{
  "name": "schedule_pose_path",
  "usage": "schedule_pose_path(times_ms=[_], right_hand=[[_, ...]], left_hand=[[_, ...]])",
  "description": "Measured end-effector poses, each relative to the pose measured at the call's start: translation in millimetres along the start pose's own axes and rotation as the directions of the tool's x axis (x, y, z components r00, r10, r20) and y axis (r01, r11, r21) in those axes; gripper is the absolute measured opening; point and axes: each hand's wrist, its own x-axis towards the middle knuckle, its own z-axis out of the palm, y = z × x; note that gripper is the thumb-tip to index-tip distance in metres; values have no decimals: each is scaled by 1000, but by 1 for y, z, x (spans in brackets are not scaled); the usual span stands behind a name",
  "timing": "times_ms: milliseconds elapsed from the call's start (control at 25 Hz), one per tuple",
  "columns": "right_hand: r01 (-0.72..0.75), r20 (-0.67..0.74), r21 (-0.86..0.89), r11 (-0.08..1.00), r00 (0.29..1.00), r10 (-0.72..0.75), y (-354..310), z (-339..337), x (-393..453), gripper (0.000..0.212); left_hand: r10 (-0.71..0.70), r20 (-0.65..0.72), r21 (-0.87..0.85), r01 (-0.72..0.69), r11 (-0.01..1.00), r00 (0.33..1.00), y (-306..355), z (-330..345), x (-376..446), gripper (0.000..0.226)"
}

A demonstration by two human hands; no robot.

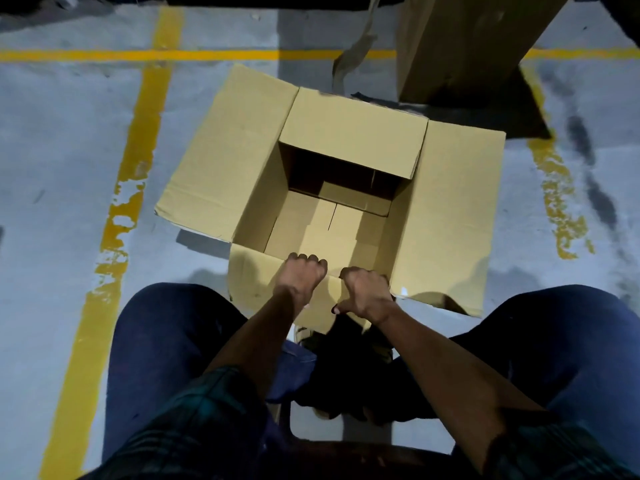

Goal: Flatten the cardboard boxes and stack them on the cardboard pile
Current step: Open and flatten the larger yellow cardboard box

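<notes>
From the head camera, looking straight down: an open tan cardboard box (pixel 332 188) sits upright on the grey painted concrete floor (pixel 62 150), dead centre and just ahead of the seated person's knees in dark blue trousers (pixel 166 341). All four top flaps are folded out: one wide flap spreads toward nine o'clock, another toward three o'clock, a shorter one tilts up at twelve o'clock, and the near flap at six o'clock hangs down toward the person. Both hands are on that near edge. The left hand (pixel 304 275) has its fingers curled over the box rim at the fold, knuckles up, gripping the cardboard. The right hand (pixel 363 289), just beside it and a touch nearer the three o'clock flap, grips the same edge, fingers hooked over the rim and thumb pointing back along the near flap. The two hands are close but not touching. Inside the box the bottom flaps lie closed, a seam running down the middle. Yellow painted floor lines (pixel 138 150) run from twelve to six o'clock on the left and cross at the top. At one o'clock, well apart from the hands, a taller brown cardboard box (pixel 460 46) stands on the floor, with a crumpled strip of brown paper (pixel 353 53) beside it.
</notes>
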Motion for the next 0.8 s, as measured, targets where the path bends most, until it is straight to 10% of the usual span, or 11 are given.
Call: schedule_pose_path(times_ms=[320, 800], right_hand=[[-8, -153, 7, 1000, 988, 9, -2, 7, 5, 26], [23, -70, -101, 995, 997, -31, -9, 5, -6, 25]], left_hand=[[42, -32, -16, -43, 999, 999, -3, 9, 16, 32], [26, -60, -88, -31, 996, 998, -8, 11, 2, 31]])
